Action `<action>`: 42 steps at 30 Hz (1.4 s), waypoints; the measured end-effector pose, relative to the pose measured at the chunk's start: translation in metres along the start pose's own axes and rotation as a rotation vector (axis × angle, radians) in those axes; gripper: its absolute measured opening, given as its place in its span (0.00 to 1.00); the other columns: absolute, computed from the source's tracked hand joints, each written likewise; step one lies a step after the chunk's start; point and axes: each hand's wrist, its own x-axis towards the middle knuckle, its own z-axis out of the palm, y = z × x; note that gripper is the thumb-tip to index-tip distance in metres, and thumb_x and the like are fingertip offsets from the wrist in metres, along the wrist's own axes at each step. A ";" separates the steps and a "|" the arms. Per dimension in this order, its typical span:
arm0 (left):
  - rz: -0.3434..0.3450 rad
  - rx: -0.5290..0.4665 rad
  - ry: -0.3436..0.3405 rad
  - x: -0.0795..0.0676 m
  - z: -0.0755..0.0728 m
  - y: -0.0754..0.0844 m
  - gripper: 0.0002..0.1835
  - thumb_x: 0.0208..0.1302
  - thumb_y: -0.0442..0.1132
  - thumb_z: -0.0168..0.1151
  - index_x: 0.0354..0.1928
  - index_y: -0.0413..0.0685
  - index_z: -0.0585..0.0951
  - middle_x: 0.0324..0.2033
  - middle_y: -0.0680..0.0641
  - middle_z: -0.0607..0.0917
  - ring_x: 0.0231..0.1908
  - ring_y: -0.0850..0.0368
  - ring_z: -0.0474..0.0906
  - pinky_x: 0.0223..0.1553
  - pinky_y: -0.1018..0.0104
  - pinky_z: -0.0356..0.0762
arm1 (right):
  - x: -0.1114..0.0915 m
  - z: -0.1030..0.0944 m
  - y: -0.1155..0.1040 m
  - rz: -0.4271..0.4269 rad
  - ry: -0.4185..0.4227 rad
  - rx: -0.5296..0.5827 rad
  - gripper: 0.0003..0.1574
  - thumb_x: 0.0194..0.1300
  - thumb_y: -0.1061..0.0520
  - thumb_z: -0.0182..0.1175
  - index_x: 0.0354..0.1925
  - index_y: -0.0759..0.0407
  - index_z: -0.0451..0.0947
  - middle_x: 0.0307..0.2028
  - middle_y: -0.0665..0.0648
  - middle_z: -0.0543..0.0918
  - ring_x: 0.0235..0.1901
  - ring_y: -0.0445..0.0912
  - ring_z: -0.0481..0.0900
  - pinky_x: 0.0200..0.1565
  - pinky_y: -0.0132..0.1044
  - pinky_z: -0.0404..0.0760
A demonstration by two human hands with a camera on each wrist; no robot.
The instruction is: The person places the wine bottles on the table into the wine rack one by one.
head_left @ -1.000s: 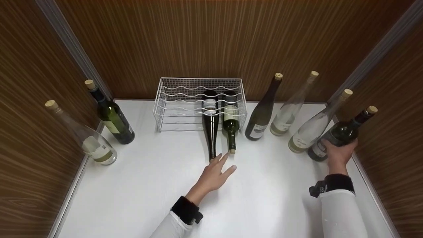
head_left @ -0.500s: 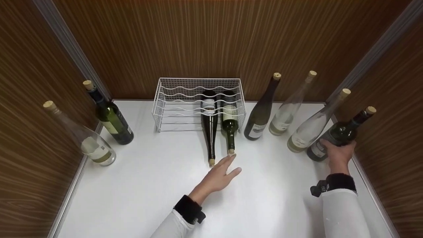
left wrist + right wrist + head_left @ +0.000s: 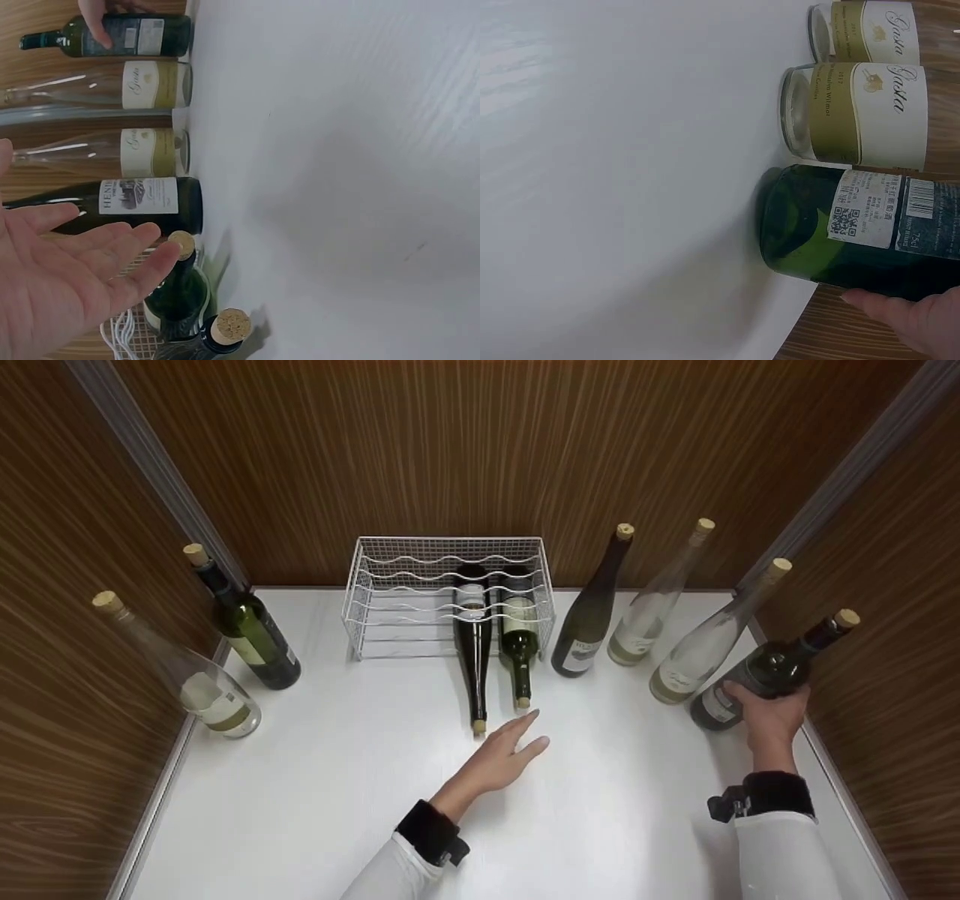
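At the far right, my right hand (image 3: 772,720) grips a corked green wine bottle (image 3: 781,664) round its body. The bottle leans to the right, its base close over the white surface; the right wrist view shows its back label (image 3: 864,208). My left hand (image 3: 495,761) has its fingers extended just in front of two wine bottles lying in a white wire rack (image 3: 450,538). One is a long dark bottle (image 3: 472,660), the other a shorter green bottle (image 3: 519,643), both with corks toward me. In the left wrist view a fingertip overlaps the shorter bottle's cork (image 3: 181,241).
Right of the rack stand a dark bottle (image 3: 585,626) and two clear bottles (image 3: 645,619), close beside the gripped one. A clear bottle (image 3: 214,697) and a green bottle (image 3: 259,637) stand at the left. Wood-grain walls (image 3: 450,450) enclose the white tabletop (image 3: 360,780).
My left hand has shifted right, off the long bottle's cork and past the shorter bottle's cork. The bottle in my right hand has tipped slightly further right.
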 end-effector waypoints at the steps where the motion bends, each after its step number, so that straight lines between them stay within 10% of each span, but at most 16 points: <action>1: 0.001 -0.009 -0.001 0.000 0.000 0.001 0.36 0.75 0.62 0.42 0.76 0.50 0.58 0.73 0.45 0.61 0.72 0.48 0.54 0.69 0.50 0.52 | -0.003 0.000 0.000 -0.002 0.000 -0.002 0.71 0.48 0.54 0.79 0.77 0.49 0.43 0.73 0.54 0.57 0.71 0.44 0.53 0.70 0.36 0.48; 19: -0.007 -0.083 0.003 0.001 -0.005 0.003 0.35 0.75 0.62 0.41 0.75 0.50 0.60 0.72 0.44 0.63 0.66 0.42 0.66 0.65 0.48 0.62 | -0.050 0.003 0.005 -0.207 -0.003 -0.083 0.67 0.48 0.56 0.78 0.76 0.47 0.47 0.70 0.56 0.61 0.68 0.47 0.58 0.69 0.42 0.51; 42: 0.045 -0.102 0.082 0.002 -0.022 0.016 0.42 0.68 0.58 0.59 0.76 0.49 0.57 0.68 0.43 0.68 0.65 0.47 0.67 0.58 0.51 0.72 | -0.098 0.064 0.010 -0.681 -0.182 -0.255 0.52 0.34 0.67 0.80 0.59 0.64 0.69 0.52 0.65 0.72 0.54 0.58 0.69 0.59 0.58 0.62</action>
